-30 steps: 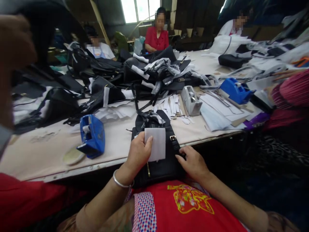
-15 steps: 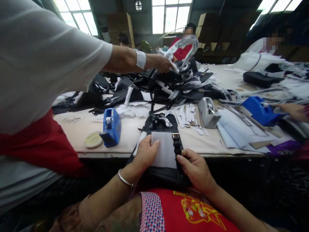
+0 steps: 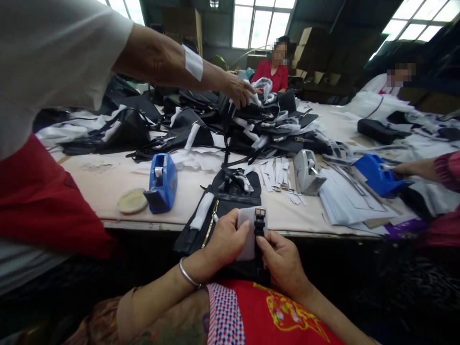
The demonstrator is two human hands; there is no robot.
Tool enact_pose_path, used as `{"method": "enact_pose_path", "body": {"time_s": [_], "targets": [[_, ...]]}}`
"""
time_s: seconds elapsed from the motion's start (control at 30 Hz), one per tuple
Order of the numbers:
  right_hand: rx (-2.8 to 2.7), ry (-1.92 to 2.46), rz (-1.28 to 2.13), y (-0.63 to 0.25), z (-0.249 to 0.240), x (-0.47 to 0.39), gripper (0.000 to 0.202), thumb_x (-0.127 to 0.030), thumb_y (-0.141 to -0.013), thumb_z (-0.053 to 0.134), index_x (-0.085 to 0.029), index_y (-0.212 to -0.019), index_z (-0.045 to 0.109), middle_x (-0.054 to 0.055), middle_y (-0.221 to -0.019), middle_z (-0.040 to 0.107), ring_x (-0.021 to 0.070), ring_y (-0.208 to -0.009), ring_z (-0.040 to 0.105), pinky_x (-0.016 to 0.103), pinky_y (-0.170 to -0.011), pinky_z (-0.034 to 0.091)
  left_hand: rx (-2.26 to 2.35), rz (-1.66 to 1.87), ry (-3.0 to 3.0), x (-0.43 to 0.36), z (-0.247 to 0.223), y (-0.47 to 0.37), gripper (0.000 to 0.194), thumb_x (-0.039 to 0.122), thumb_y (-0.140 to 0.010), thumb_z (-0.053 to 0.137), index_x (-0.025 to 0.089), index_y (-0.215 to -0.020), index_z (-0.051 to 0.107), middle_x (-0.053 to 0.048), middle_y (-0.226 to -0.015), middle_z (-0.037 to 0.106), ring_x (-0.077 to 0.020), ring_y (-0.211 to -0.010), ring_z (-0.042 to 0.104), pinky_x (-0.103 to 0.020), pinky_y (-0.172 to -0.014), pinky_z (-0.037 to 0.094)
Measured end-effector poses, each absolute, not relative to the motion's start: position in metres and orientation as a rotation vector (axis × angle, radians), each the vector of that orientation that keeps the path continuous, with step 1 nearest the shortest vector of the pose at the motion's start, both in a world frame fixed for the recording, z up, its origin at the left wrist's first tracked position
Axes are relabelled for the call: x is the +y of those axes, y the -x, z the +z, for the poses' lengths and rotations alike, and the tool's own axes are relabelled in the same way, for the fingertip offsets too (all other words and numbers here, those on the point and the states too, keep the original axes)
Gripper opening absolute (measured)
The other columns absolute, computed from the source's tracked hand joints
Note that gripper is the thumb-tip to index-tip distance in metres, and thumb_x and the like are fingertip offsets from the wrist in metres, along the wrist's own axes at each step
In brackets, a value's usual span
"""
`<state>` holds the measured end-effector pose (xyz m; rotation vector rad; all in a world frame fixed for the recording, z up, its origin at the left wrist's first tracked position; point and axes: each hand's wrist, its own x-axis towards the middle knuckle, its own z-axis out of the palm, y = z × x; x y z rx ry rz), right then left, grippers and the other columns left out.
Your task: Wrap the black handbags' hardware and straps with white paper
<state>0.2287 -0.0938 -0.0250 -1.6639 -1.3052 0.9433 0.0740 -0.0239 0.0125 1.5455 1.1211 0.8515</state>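
My left hand (image 3: 228,238) pinches a sheet of white wrapping paper (image 3: 247,247) between thumb and fingers. Over the sheet's right part lies a black strap (image 3: 259,225) with a gold-toned buckle at its top. My right hand (image 3: 283,258) grips that strap just below the buckle, thumb on top. Behind both hands a black bag (image 3: 233,205) rests on the table and hangs over its front edge. The bag has a gold zipper (image 3: 211,223) and a white wrapped piece (image 3: 201,211) on its left side.
A blue tape dispenser (image 3: 162,184) and a round yellowish disc (image 3: 132,200) stand left. Paper strips (image 3: 278,172), a grey tape dispenser (image 3: 308,172) and another blue one (image 3: 379,175) lie right. A co-worker's arm (image 3: 212,72) reaches across to piled black bags (image 3: 194,129).
The sheet and strap have come nearer to me, off the bag's front, and the sheet shows narrower. The co-worker's hand has lowered the wrapped handles onto the pile.
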Motion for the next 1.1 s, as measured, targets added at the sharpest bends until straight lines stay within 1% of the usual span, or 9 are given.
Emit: {"method": "enact_pose_path", "body": {"time_s": [0.2,0.3,0.4,0.5,0.7,0.83,0.9,0.97,1.1], "targets": [[-1.355,1.666,0.96,-0.231,-0.024,-0.095,0.036,-0.046,-0.092,0.053,-0.02,-0.067,0.052,-0.004,-0.052,0.05,0.011,-0.046,0.044,0.023,-0.045,0.032,0.675,0.717,-0.956,-0.019,0.004,-0.068,0.052,0.065,-0.085,0.055,0.014,-0.085,0.063,-0.004,-0.078,0.063,-0.0146,-0.068,0.057,-0.025,-0.061,0.045],[-1.4,1.624,1.005,-0.231,-0.02,-0.097,0.035,-0.047,-0.093,0.051,-0.019,-0.073,0.059,-0.003,-0.056,0.053,0.0122,-0.05,0.047,0.023,-0.048,0.035,0.633,0.686,-0.794,-0.022,-0.003,-0.069,0.041,0.055,-0.078,0.071,0.015,-0.085,0.062,-0.002,-0.078,0.063,-0.0127,-0.067,0.058,-0.025,-0.064,0.047],[-1.459,1.605,0.966,-0.229,-0.017,-0.095,0.033,-0.045,-0.094,0.051,-0.018,-0.081,0.065,0.001,-0.065,0.062,0.0159,-0.062,0.056,0.025,-0.057,0.042,0.635,0.67,-0.916,-0.027,-0.007,-0.072,0.04,0.037,-0.077,0.078,0.019,-0.109,0.063,-0.004,-0.097,0.068,-0.0147,-0.079,0.061,-0.024,-0.068,0.047],[-1.578,1.599,0.876,-0.228,-0.015,-0.092,0.029,-0.037,-0.095,0.048,-0.018,-0.086,0.066,0.006,-0.081,0.069,0.02,-0.076,0.063,0.029,-0.069,0.048,0.702,0.666,-1.16,-0.03,-0.007,-0.078,0.03,0.038,-0.087,0.065,0.017,-0.109,0.068,-0.006,-0.102,0.069,-0.0189,-0.091,0.06,-0.028,-0.078,0.046],[-2.118,1.418,0.606,-0.237,-0.011,-0.09,0.023,-0.018,-0.094,0.04,-0.015,-0.092,0.062,0.012,-0.092,0.067,0.023,-0.086,0.062,0.034,-0.076,0.048,0.881,0.758,-1.172,-0.037,-0.007,-0.089,0.031,0.042,-0.093,0.051,0.014,-0.098,0.065,-0.005,-0.093,0.066,-0.0181,-0.085,0.057,-0.029,-0.078,0.046],[-2.179,1.322,0.507,-0.251,-0.005,-0.096,0.028,-0.022,-0.096,0.046,-0.018,-0.072,0.059,0.005,-0.07,0.06,0.0169,-0.067,0.057,0.03,-0.065,0.044,0.834,0.811,-0.967,-0.043,-0.014,-0.093,0.036,0.049,-0.092,0.052,0.014,-0.092,0.06,-0.004,-0.082,0.063,-0.0152,-0.074,0.055,-0.027,-0.072,0.047],[-1.896,1.423,0.571,-0.257,-0.001,-0.097,0.028,-0.029,-0.096,0.052,-0.018,-0.071,0.059,0.002,-0.066,0.059,0.0146,-0.061,0.056,0.028,-0.061,0.044,0.8,0.806,-0.873,-0.045,-0.017,-0.094,0.039,0.053,-0.092,0.051,0.015,-0.09,0.057,-0.001,-0.075,0.06,-0.0135,-0.065,0.054,-0.026,-0.064,0.047],[-1.545,1.503,0.791,-0.258,0.001,-0.092,0.02,-0.038,-0.093,0.057,-0.019,-0.09,0.062,0.002,-0.071,0.063,0.0149,-0.062,0.06,0.026,-0.058,0.046,0.811,0.78,-0.873,-0.047,-0.019,-0.096,0.042,0.058,-0.092,0.048,0.016,-0.088,0.055,0.0,-0.069,0.057,-0.0125,-0.058,0.052,-0.025,-0.056,0.044],[-1.174,1.386,1.268,-0.25,0.001,-0.076,0.047,-0.048,-0.084,0.068,-0.017,-0.117,0.055,0.004,-0.084,0.069,0.0188,-0.073,0.067,0.029,-0.065,0.053,0.875,0.758,-1.096,-0.048,-0.019,-0.095,0.045,0.059,-0.094,0.041,0.016,-0.086,0.053,0.001,-0.07,0.055,-0.0125,-0.057,0.05,-0.025,-0.053,0.041]]}}
